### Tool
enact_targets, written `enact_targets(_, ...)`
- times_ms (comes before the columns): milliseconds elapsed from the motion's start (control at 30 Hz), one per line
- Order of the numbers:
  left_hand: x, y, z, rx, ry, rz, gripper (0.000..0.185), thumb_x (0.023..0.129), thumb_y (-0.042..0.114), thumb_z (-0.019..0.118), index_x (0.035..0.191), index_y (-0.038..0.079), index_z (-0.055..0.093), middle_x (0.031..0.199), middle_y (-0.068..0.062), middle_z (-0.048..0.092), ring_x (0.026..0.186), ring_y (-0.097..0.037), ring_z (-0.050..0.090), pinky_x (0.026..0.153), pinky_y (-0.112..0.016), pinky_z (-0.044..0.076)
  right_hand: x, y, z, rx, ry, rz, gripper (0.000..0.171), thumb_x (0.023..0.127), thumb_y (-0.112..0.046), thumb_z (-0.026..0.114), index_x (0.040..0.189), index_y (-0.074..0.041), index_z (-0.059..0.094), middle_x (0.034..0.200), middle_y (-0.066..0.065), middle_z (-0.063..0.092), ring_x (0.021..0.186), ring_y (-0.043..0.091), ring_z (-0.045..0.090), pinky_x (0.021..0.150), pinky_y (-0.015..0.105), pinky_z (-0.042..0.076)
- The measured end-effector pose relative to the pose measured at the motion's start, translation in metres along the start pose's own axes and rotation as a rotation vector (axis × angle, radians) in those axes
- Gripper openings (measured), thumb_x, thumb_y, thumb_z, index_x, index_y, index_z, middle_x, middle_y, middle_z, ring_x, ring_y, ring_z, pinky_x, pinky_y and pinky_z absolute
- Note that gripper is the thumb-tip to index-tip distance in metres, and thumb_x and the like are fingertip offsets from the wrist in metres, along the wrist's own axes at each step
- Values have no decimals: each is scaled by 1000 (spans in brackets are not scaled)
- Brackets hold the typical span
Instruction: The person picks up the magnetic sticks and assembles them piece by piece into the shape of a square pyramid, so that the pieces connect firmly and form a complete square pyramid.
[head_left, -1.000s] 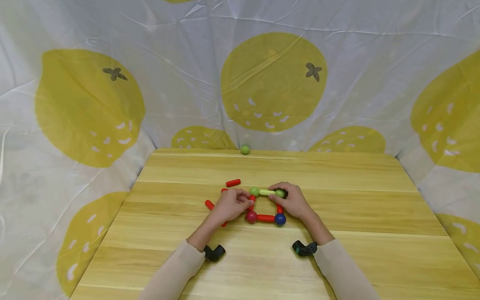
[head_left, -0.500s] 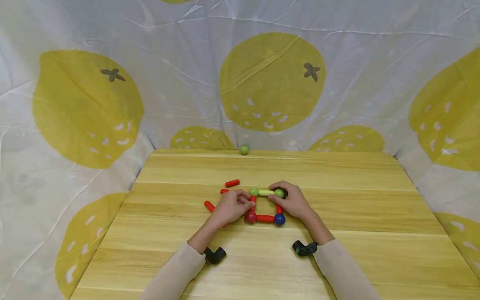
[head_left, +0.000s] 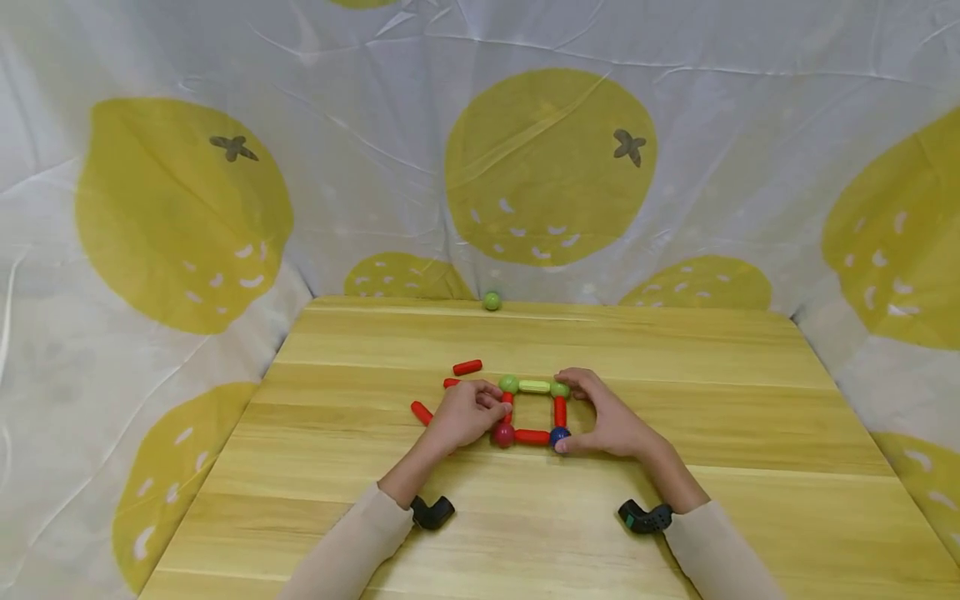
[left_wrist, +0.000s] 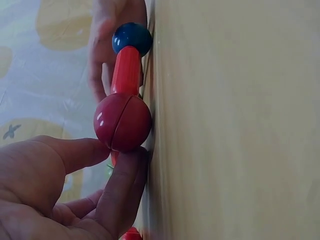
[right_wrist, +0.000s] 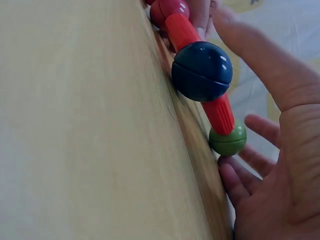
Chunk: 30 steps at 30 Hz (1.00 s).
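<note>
Pinching the left red rod (head_left: pixel 508 398) of a rod-and-ball square (head_left: pixel 532 437) on the worktop (head_left: pixel 528 533), lower centre of the frame, the left hand (head_left: pixel 465 412) keeps narrow fingers. The right hand (head_left: pixel 613 423) spreads its fingers wide, thumb at the blue ball (head_left: pixel 557 434), others near the right green ball (head_left: pixel 559 390).

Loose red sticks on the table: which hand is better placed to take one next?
Probably the left hand: the loose red sticks lie close beside it, while the right hand is across the square frame, by the blue ball.
</note>
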<state>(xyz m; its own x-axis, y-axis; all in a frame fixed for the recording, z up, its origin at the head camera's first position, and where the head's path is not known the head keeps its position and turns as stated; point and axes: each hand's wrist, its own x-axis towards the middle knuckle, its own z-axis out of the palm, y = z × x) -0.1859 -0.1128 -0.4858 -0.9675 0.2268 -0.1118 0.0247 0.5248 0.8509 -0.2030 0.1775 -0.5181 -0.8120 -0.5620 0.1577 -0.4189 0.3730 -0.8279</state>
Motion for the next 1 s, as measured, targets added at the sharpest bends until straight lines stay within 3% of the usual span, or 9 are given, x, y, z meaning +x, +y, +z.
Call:
enact_targets(233,3,-1,-6,26,23,37,26,95,28,76,110,7,73,89,0,76,79,-11,70,69,-27,57,-4,5,-2,-39,-23,-26,103,72,-35,96,156,-13,39,159,5,37,141,26,44,118,34,40)
enact_targets(367,3,-7,-24,59,65,53,18,95,29,76,104,14,77,90,2,76,80,-10,71,72,-27,59,-5,6,-3,-25,-23,-24,103,73,-34,96,156,-12,40,160,6,37,143,27,44,119,31,39)
enact_targets(500,1,-20,-48,65,74,68,12,94,30,77,101,20,78,91,5,76,82,-10,70,75,-27,59,-6,7,-4,-13,-19,-15,102,74,-33,95,156,-13,40,162,6,35,145,28,42,120,36,38)
enact_targets(667,-4,-41,-80,149,7,156,15,94,30,78,104,19,78,93,7,74,83,-11,67,75,-28,57,-6,7,-4,-9,-18,11,102,74,-33,95,157,-15,39,163,7,34,146,29,42,120,42,38)
enact_targets(833,-12,-56,-109,239,-71,278,27,92,30,79,113,13,78,105,4,76,94,-17,67,88,-38,56,-4,6,-5,14,-19,26,102,74,-32,95,157,-14,39,164,9,33,146,31,42,119,49,37)
enact_targets(1000,-19,-71,-124,238,-199,360,38,85,29,87,118,14,76,116,0,75,107,-20,67,98,-44,54,-2,8,-5,34,-18,20,102,75,-29,95,158,-12,38,164,9,32,145,32,43,118,52,38)
